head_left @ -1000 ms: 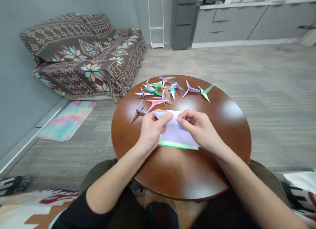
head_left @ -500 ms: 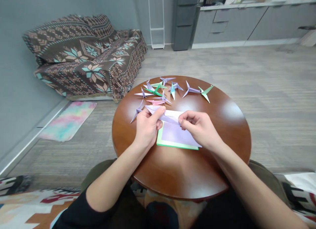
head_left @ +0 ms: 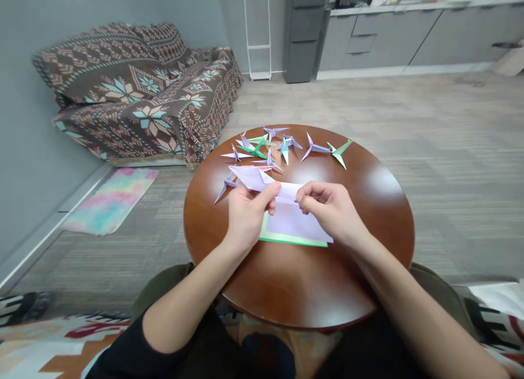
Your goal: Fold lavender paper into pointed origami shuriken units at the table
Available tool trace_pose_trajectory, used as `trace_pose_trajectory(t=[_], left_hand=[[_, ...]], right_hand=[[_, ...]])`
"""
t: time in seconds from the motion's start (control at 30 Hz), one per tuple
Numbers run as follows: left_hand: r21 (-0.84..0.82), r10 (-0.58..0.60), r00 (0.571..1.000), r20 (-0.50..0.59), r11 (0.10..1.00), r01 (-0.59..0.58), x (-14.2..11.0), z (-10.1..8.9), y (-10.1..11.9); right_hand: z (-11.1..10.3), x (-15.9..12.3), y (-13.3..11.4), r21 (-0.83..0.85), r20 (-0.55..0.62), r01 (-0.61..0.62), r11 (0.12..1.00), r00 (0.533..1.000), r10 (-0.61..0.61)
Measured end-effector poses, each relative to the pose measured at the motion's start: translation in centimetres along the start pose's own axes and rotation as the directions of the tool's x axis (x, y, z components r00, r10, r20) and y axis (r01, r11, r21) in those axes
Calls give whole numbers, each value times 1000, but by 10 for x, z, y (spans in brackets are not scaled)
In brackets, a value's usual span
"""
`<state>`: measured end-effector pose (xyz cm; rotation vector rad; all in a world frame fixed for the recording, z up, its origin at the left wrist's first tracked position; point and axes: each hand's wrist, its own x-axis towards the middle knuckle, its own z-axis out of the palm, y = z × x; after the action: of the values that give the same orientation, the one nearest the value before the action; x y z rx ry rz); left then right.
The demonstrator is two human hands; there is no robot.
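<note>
A pale lilac folded paper piece hangs just above the round wooden table, held between both hands. My left hand pinches its middle with thumb and fingers closed. My right hand pinches its right end, fingers curled. Under the hands lies a small stack of square sheets, lilac on top and green at the bottom edge. Several finished paper cranes in purple, green, blue and pink lie scattered along the far side of the table.
A sofa under a patterned throw stands at the back left, with a pastel mat on the floor. Grey cabinets line the far wall. A patterned rug lies beside my knees.
The folded paper has lifted a little and its pointed left flap has opened out farther to the left. Both hands keep their pinch and have barely shifted.
</note>
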<state>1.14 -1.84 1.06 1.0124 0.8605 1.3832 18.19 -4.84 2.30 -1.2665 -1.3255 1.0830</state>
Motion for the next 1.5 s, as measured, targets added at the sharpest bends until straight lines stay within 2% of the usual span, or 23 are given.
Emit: trace_pose_trajectory(t=[0.17, 0.33, 0.43, 0.57, 0.67, 0.73, 0.87, 0.9, 0.97, 1.03, 1.1, 1.13, 1.27, 1.5], left_hand=[[-67, 22, 999, -44, 997, -25, 5, -1, 9], [-47, -79, 996, 28, 996, 81, 3, -1, 5], [-51, -115, 993, 38, 992, 116, 1, 0, 2], [-37, -131, 991, 34, 991, 132, 0, 1, 3], [11, -156, 984, 83, 988, 156, -1, 1, 3], [42, -146, 984, 99, 989, 143, -1, 0, 2], [119, -105, 989, 102, 989, 92, 0, -3, 0], [139, -115, 985, 125, 986, 97, 0, -3, 1], [186, -175, 960, 219, 973, 135, -1, -4, 4], [254, -262, 900, 348, 951, 178, -3, -4, 8], [302, -308, 839, 449, 936, 182, -3, -5, 13], [311, -305, 826, 474, 936, 167, -3, -6, 15], [356, -262, 835, 484, 931, 85, 1, -13, 22], [476, -331, 796, 506, 877, 62, 1, -18, 29]], right_hand=[[-4, 2, 5, 17, -33, -2, 1000, 999, 3], [-4, 4, 4, 34, -67, 31, 999, 997, -28], [-4, 3, 2, 32, -12, 39, 999, 999, -39], [-2, 0, -1, -21, 122, 33, 999, 992, -30], [-1, -1, -2, -65, 147, 35, 997, 989, -26], [-1, -2, -2, -69, 154, 46, 997, 988, -35], [-1, -1, -3, -58, 255, 43, 997, 967, -26], [-2, -1, -3, -57, 245, 42, 997, 969, -27], [-3, 0, -3, -36, 161, 52, 998, 986, -46], [-4, 1, -3, 8, 93, 60, 998, 994, -61], [-5, 2, -3, 51, 111, 50, 997, 992, -55], [-6, 2, -3, 66, 130, 40, 997, 990, -48], [-8, 4, -2, 104, 137, 6, 995, 990, -20], [-8, 1, -6, 38, 195, -39, 999, 980, 31]])
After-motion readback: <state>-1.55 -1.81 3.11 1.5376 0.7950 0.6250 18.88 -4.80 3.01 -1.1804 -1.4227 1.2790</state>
